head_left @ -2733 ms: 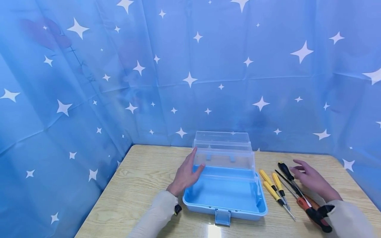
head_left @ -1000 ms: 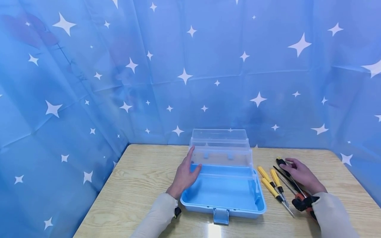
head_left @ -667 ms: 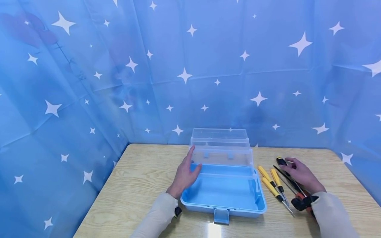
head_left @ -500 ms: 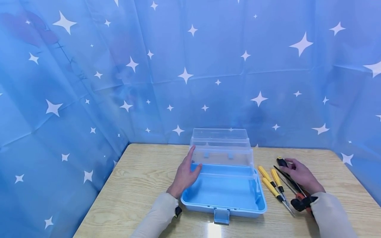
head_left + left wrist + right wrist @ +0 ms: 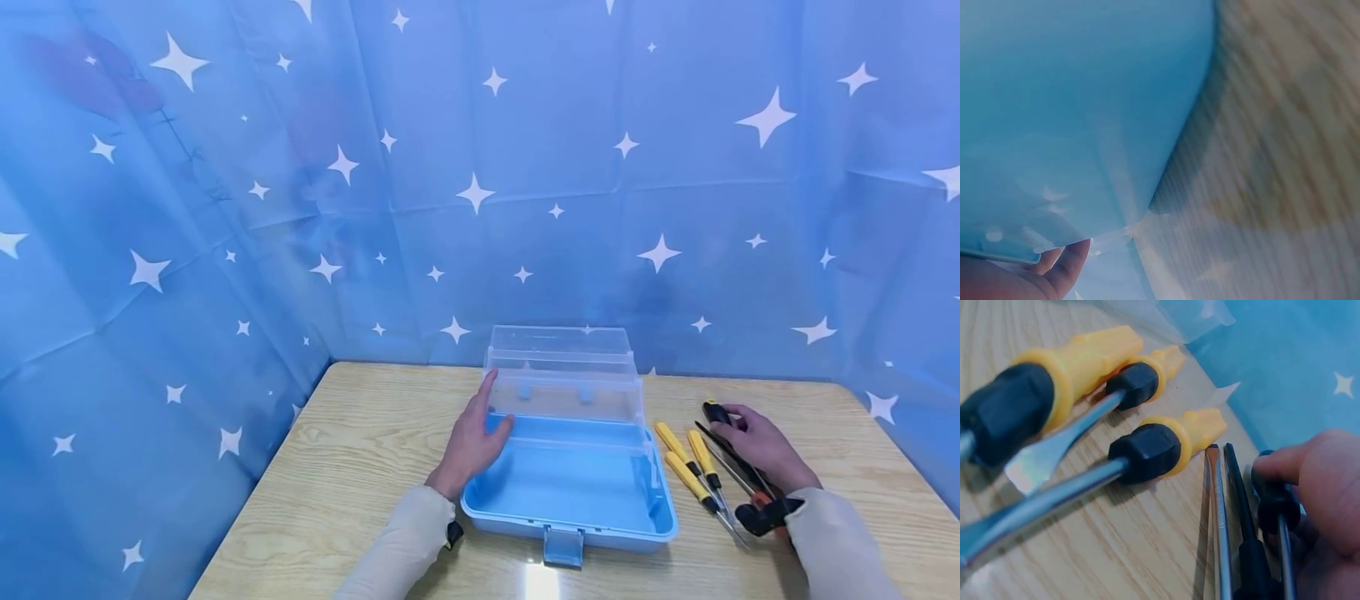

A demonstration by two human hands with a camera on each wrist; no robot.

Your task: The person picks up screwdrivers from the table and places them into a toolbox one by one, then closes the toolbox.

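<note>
My left hand (image 5: 471,446) rests at the left rim of a light-blue toolbox (image 5: 570,492), fingers straight and thumb spread over the inside. The toolbox's clear lid (image 5: 562,392) stands raised at the back. To the right, my right hand (image 5: 768,442) pinches the black handle of a screwdriver (image 5: 716,412) between thumb and fingers. In the right wrist view, that screwdriver (image 5: 1275,512) has a steel shaft. A thin black-shafted tool (image 5: 1241,500) and a steel flat-tipped shaft (image 5: 1217,500) lie close beside it.
Three yellow-handled screwdrivers (image 5: 688,479) lie between the toolbox and my right hand. A red-and-black handle (image 5: 761,498) shows partly under my right wrist. The toolbox's latch (image 5: 562,546) hangs at the front. A starry blue curtain (image 5: 555,275) borders the wooden table (image 5: 330,467).
My right hand has moved left and down onto the black-handled screwdriver, and its fingers have closed on the handle. The left hand has kept its place at the toolbox.
</note>
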